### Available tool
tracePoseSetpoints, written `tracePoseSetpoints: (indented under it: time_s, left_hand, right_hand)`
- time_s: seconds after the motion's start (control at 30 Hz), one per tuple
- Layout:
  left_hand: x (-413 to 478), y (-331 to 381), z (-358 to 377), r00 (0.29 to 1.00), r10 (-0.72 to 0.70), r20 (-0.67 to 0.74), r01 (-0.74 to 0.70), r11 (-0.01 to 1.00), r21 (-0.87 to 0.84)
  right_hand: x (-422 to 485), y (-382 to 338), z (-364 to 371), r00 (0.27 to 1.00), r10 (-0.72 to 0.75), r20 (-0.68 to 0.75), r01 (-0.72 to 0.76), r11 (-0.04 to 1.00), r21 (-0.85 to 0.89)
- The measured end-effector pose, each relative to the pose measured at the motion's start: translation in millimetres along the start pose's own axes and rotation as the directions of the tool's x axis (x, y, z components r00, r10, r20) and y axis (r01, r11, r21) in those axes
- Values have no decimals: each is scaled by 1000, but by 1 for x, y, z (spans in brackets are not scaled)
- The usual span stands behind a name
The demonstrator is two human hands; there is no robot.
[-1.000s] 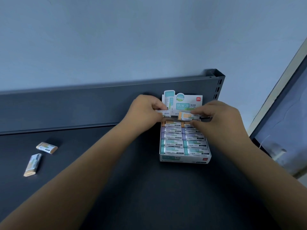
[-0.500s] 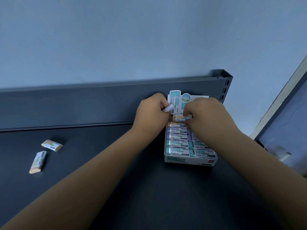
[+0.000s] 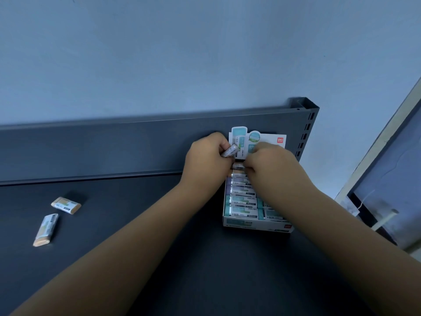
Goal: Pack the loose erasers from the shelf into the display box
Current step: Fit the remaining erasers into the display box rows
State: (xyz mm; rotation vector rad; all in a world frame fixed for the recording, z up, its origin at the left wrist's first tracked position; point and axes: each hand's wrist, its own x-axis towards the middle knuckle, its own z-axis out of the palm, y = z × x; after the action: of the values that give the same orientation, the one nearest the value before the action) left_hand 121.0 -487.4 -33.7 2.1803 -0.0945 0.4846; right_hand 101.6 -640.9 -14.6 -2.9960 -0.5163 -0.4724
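Observation:
The display box (image 3: 255, 225) stands on the dark shelf at the right, its printed header card (image 3: 268, 139) upright against the back panel, with two columns of wrapped erasers inside. My left hand (image 3: 206, 160) grips a wrapped eraser (image 3: 230, 151) just above the box's far left corner. My right hand (image 3: 272, 166) pinches an orange eraser (image 3: 238, 166) at the box's back row; most of that eraser is hidden by my fingers. Two loose orange erasers lie at the shelf's left: one (image 3: 66, 204) farther back, one (image 3: 46, 229) nearer.
The grey shelf (image 3: 136, 247) has a raised back panel (image 3: 102, 149) and a slotted upright post (image 3: 306, 124) at the right. Beyond the shelf's right end is a light-framed panel (image 3: 376, 160). A blue wall rises behind.
My right hand has brought the orange eraser down from above the box to its back row. My left hand has tilted its eraser and stayed near the header card.

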Motion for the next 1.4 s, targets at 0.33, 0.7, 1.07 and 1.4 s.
tracePoseSetpoints:
  time_s: [0.33, 0.7, 1.07, 1.4]
  left_hand:
    - [-2, 6, -16, 997, 71, 20, -72, 996, 47]
    - [-10, 19, -25, 979, 157, 130, -178, 969, 172]
    - [-10, 17, -20, 997, -59, 39, 55, 993, 107]
    - [-3, 18, -18, 950, -290, 114, 305, 940, -154]
  right_hand:
    - [-16, -6, -14, 999, 19, -49, -17, 999, 34]
    - [-14, 11, -18, 995, 76, -67, -67, 990, 126]
    - [-19, 9, -20, 934, 295, -201, -266, 951, 159]
    - [-17, 34, -25, 856, 507, 105, -467, 668, 579]
